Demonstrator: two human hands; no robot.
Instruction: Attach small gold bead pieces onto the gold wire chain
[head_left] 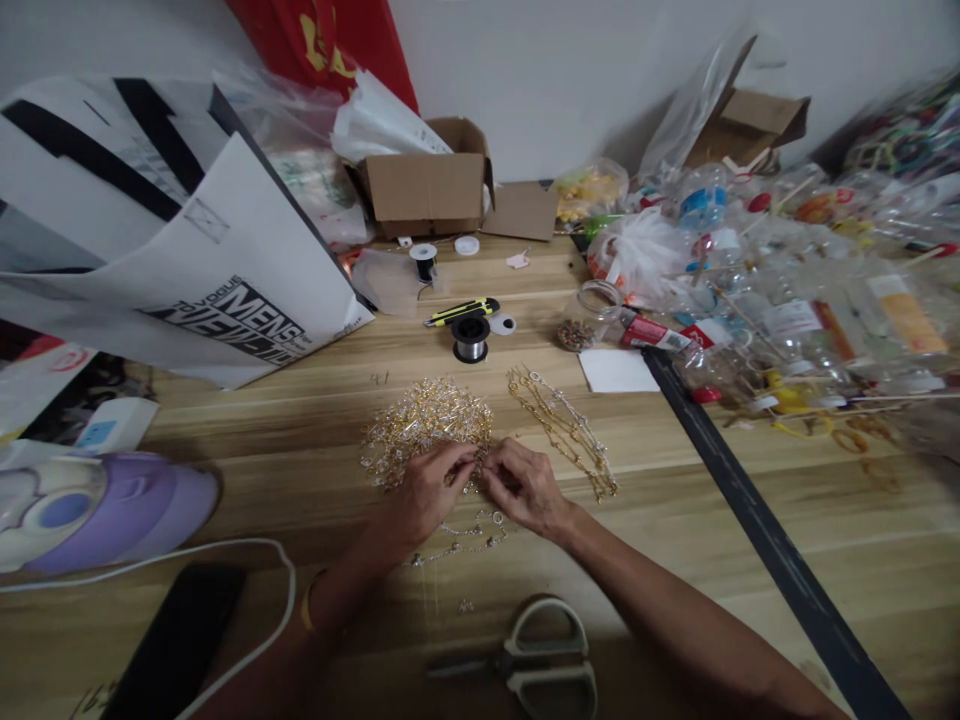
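Observation:
My left hand (436, 486) and my right hand (523, 482) come together at the near right edge of a pile of gold and silver jewelry pieces (424, 425). The fingers of both hands are pinched close to each other; what sits between the fingertips is too small to make out. Just below them on the wood lies a silver beaded chain (457, 548). To the right of my right hand, several gold and silver chains (559, 425) are laid out side by side. Scissors (544, 655) with pale handles rest nearest to me.
Beyond the pile are a spool of clear line (470, 340), a yellow-black utility knife (461, 312) and a jar of beads (589, 315). Plastic bottles (795, 300) crowd the right. A large white bag (247, 260), a purple appliance (127, 510) and a dark phone (176, 640) occupy the left.

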